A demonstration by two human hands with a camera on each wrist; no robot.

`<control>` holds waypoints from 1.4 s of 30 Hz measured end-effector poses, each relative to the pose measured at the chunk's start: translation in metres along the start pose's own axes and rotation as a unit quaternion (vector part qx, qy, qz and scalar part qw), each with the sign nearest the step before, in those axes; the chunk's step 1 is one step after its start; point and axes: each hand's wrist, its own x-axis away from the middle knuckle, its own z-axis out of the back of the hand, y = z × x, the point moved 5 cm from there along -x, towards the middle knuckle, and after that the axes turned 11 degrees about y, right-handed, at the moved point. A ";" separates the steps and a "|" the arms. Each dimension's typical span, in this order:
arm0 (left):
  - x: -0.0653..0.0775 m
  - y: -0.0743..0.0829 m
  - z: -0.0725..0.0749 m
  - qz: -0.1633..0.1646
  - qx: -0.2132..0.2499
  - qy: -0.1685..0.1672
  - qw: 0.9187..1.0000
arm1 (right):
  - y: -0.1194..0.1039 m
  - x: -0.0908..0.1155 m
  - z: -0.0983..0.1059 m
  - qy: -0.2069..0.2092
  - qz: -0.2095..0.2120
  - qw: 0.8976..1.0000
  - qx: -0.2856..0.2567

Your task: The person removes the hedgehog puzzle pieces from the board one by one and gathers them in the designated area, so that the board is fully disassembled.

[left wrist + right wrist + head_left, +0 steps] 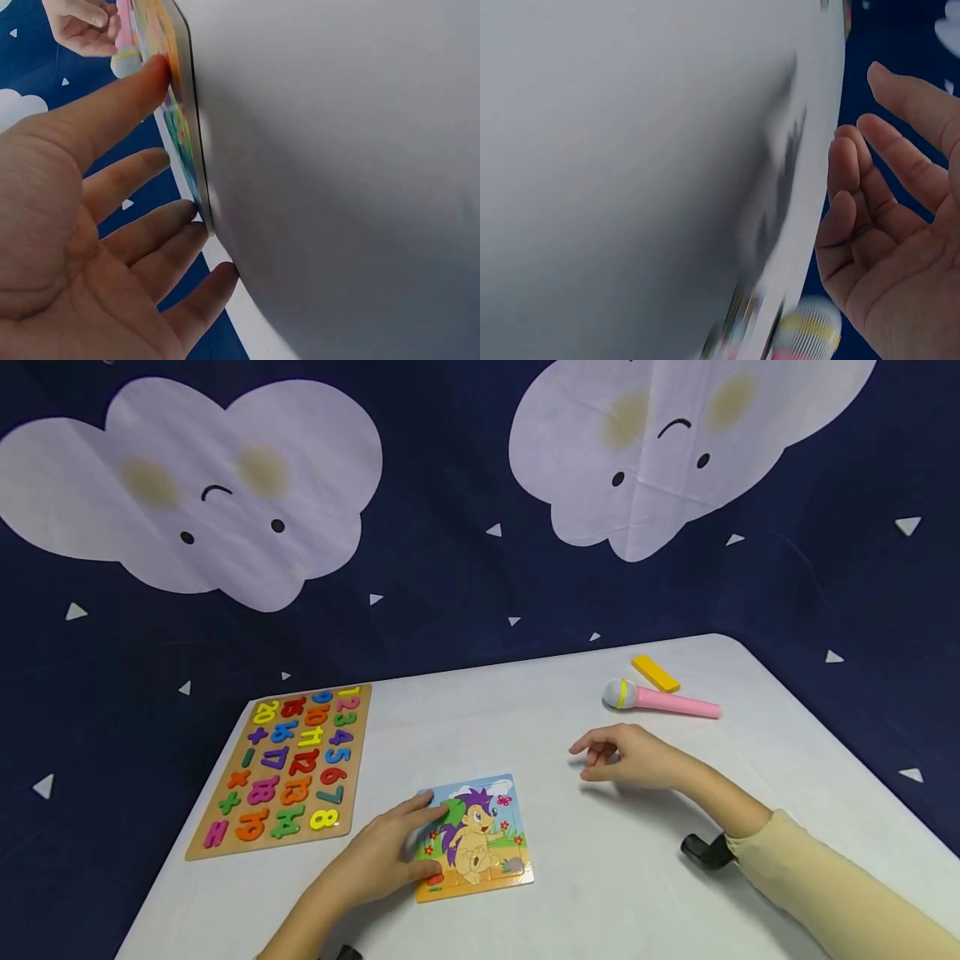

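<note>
Dark blue backdrop (442,518) at the rear, printed with pale clouds (315,443) and small white triangles (494,530), well beyond all fingertips. In front of it, a white table (585,893) with a rounded far corner, stretching out beneath and around the fingers.

On the table, under the thumb and index fingertip of the left hand (382,852), a square hedgehog puzzle (480,843), mostly extending to the right of those fingertips. Left fingers spread and nearly straight, thumb well parted from the index finger; resting on the puzzle's left part rather than curled round it, thumb tip toward the near corner, index tip beside the printed leaf.

Well to the right of the left fingers, the right hand (633,758), in the air over the table with nothing in hold; thumb and index finger separated by a gap, remaining fingers loosely curled toward the palm.

Beyond the right fingers and to their right, a pink toy microphone (678,702), lying on its side, grey head nearest the fingertips. Just past it, a yellow block (656,673). Left of the left fingers, a wooden number board (358,760) with coloured numerals and signs, apart from the puzzle. Behind the right fingers, a black device (705,852) at the cuff of a cream sleeve (840,885).
</note>
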 end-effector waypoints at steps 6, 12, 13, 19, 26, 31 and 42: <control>0.005 -0.003 -0.002 0.001 -0.002 -0.013 1.000 | -0.030 -0.014 -0.031 -0.027 0.001 1.000 -0.008; 0.006 -0.006 -0.002 0.018 -0.001 -0.010 1.000 | -0.053 -0.024 -0.055 -0.030 0.008 0.999 -0.016; 0.006 -0.006 -0.002 0.020 -0.001 -0.011 1.000 | -0.056 -0.024 -0.059 -0.030 0.008 0.999 -0.017; 0.006 -0.006 -0.002 0.025 -0.008 -0.016 1.000 | -0.072 -0.030 -0.078 -0.041 0.013 0.999 -0.021; 0.009 -0.005 -0.001 0.025 -0.024 -0.020 0.999 | -0.084 -0.036 -0.097 -0.058 0.000 0.998 -0.036; 0.008 -0.005 0.000 0.014 -0.027 -0.014 0.999 | -0.088 -0.040 -0.104 -0.054 -0.019 0.997 -0.041; 0.008 -0.004 0.002 -0.005 -0.025 0.010 1.000 | -0.089 -0.046 -0.114 -0.051 -0.065 0.995 -0.062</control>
